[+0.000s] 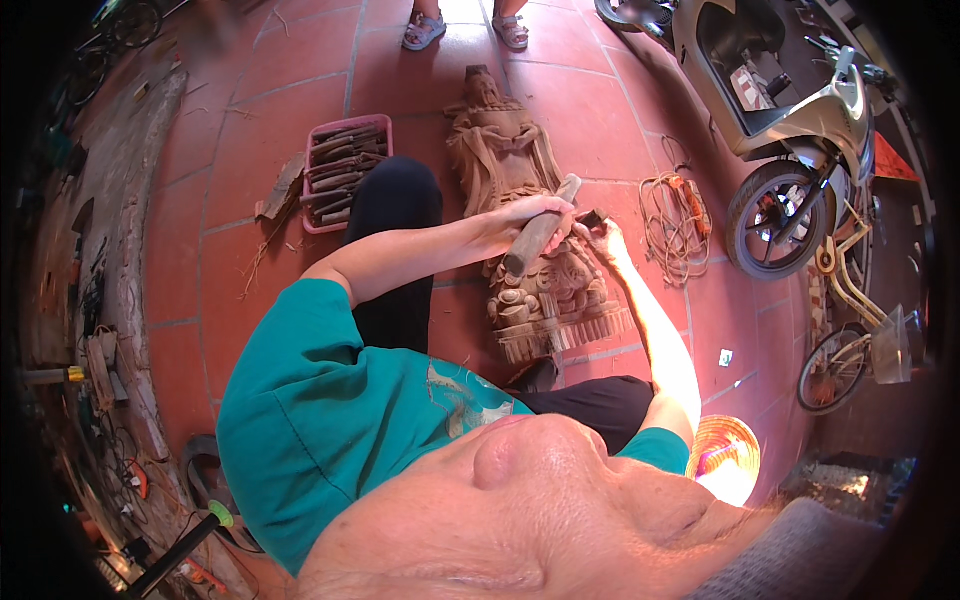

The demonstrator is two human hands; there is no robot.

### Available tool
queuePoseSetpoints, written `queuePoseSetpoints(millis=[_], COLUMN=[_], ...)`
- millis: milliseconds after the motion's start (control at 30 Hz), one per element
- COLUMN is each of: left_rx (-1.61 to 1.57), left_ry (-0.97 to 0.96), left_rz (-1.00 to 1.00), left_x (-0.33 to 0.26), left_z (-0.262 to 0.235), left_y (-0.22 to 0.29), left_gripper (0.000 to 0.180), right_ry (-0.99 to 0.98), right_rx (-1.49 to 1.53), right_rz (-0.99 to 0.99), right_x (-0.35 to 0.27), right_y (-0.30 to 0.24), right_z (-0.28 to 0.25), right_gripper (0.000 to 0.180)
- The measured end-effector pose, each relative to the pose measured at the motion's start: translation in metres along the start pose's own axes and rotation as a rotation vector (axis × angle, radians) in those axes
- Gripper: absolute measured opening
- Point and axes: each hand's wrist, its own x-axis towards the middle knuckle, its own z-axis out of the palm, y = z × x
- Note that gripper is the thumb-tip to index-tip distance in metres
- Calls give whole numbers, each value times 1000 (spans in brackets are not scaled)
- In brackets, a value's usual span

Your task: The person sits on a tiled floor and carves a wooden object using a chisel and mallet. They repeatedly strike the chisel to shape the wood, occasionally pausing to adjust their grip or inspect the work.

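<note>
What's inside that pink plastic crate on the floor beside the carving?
The pink plastic crate holds dark wooden-handled carving tools lying in rows. The tools cover the crate's bottom, and its right edge is hidden behind a black-clad knee.

One view only, from the head camera you wear. It looks steeply down your front and outward across the red tile floor, so your own chin and teal shirt fill the near edge, very close. Your forearms reach away from the lens toward the carved wooden statue at mid distance. Fisheye bends the rim: scooter far right, cluttered wall edge far left. No second view to compare.
</note>
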Motion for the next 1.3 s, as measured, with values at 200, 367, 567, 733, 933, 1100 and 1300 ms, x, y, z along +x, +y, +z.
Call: queuePoseSetpoints(millis=[200, 367, 567, 733, 933, 1100, 1300], left_rx=[-15, -2, -7, -3, 3, -14, -51], left_ry=[12, -7, 10, 23, -2, 8, 46], left_rz=[2, 14, 10, -1, 5, -2, 12], left_x=[1, -2, -2, -1, -3, -4, -15], left_z=[2, 2, 3, 1, 1, 5, 16], left_y=[-1, 0, 0, -1, -1, 1, 3], left_gripper=[27, 28, 30, 31, 30, 28, 27], right_ry=[-9, -10, -9, -7, -21, -3, -40], right_rx=[-35, -13, -37, -42, -24, 5, 57], right_rz=[-24, -6, -4, 1, 18, -47, -2], right_x=[4, 6, 4, 1, 0, 0, -1], right_y=[10, 12, 9, 3, 1, 5, 2], right_z=[-3, -2, -3, -2, -3, 0, -2], right_gripper=[37, 38, 38, 38, 36, 24, 34])
